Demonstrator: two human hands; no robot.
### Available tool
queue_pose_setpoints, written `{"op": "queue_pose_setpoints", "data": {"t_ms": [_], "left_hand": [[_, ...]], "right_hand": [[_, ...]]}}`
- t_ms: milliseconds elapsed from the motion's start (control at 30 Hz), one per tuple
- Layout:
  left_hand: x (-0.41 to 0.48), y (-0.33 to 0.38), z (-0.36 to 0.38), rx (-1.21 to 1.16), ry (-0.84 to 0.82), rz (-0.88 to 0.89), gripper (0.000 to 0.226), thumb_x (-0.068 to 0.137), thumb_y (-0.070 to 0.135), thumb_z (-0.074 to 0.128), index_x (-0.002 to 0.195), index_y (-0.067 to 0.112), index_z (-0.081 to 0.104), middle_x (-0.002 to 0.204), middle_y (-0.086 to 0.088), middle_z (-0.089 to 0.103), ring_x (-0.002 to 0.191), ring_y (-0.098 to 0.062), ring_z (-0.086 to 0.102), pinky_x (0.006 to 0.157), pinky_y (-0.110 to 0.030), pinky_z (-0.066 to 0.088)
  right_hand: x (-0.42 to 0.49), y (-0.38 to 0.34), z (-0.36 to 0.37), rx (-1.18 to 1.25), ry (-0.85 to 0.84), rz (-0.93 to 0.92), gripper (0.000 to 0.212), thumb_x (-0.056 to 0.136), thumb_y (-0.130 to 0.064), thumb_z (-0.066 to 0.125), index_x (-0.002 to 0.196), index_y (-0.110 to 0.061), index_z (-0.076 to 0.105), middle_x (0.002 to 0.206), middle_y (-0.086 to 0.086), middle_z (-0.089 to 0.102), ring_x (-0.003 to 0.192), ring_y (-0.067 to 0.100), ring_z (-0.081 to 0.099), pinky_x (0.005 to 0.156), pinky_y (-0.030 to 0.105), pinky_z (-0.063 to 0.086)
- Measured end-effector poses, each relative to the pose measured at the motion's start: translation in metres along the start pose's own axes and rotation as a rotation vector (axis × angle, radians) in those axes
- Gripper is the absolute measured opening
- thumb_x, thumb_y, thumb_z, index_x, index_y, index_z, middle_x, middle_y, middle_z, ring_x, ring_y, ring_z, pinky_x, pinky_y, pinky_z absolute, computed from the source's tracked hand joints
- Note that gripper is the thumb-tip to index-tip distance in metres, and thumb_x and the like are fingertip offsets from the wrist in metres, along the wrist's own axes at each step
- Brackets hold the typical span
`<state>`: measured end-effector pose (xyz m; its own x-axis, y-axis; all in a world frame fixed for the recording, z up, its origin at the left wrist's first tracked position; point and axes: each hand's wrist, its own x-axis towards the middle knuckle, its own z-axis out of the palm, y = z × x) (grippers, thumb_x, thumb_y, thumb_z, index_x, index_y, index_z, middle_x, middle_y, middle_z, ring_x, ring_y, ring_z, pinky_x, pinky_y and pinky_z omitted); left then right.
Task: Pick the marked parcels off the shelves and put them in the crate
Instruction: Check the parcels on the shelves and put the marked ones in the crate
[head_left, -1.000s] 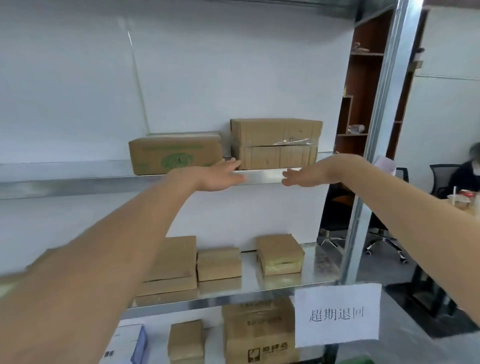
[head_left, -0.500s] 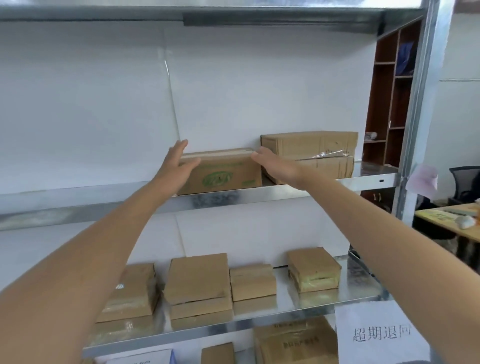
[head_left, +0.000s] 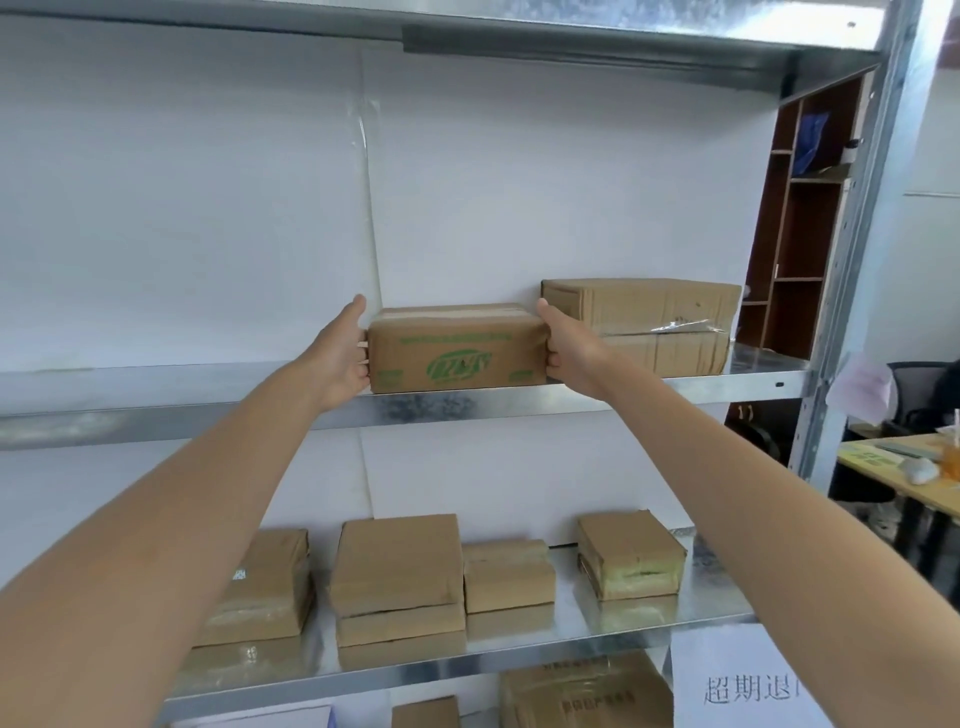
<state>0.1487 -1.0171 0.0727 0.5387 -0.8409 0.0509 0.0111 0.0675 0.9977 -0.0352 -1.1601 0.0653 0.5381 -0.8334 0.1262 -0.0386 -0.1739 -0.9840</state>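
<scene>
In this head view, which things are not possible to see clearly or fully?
- The crate: nowhere in the head view.
- Any mark on the green-printed carton: none can be made out; the left hand and right hand cover its two ends.
- The paper sign: cut off by the bottom edge, so only part of its text shows.
- The bottom-shelf carton: its print is blurred, and the bottom edge cuts it.

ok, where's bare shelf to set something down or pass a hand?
Free: upper metal shelf left of the green-printed cardboard box. Tight: right hand between it and the larger plain cardboard box; brown parcels crowd the lower shelf.
</scene>
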Motion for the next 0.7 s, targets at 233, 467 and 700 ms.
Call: {"op": "queue_pose_setpoints", "data": {"t_ms": [233,467,700], "left_hand": [[-0.009,0.004,0.002,-0.010,0.056,-0.031,0.042,0.097,0.049,0.037,0.111,0.010,0.047,0.093,-0.008,0.056,0.082,-0.020,0.057,0.069,-0.032,0.047],[-0.021,0.009,-0.005,0.060,0.141,-0.083,0.021,0.095,0.038,0.048,0.086,0.019,0.050,0.088,-0.007,0.054,0.077,-0.022,0.056,0.072,-0.040,0.044],[-0.024,0.009,-0.012,0.045,0.197,0.027,0.016,0.093,0.013,0.053,0.078,0.015,0.047,0.079,-0.006,0.053,0.068,-0.018,0.054,0.060,-0.031,0.047]], "right_hand": [[-0.006,-0.005,-0.004,0.064,-0.009,0.026,0.047,0.099,-0.044,0.038,0.132,-0.012,0.044,0.122,0.009,0.051,0.114,0.028,0.054,0.090,0.038,0.049],[-0.014,-0.011,0.005,-0.066,0.083,0.016,0.044,0.094,-0.045,0.048,0.123,-0.011,0.044,0.105,0.004,0.055,0.105,0.027,0.058,0.076,0.039,0.054],[-0.018,0.001,0.009,-0.044,0.205,-0.078,0.021,0.094,-0.027,0.054,0.105,-0.010,0.050,0.100,0.004,0.053,0.104,0.027,0.058,0.088,0.043,0.054]]}}
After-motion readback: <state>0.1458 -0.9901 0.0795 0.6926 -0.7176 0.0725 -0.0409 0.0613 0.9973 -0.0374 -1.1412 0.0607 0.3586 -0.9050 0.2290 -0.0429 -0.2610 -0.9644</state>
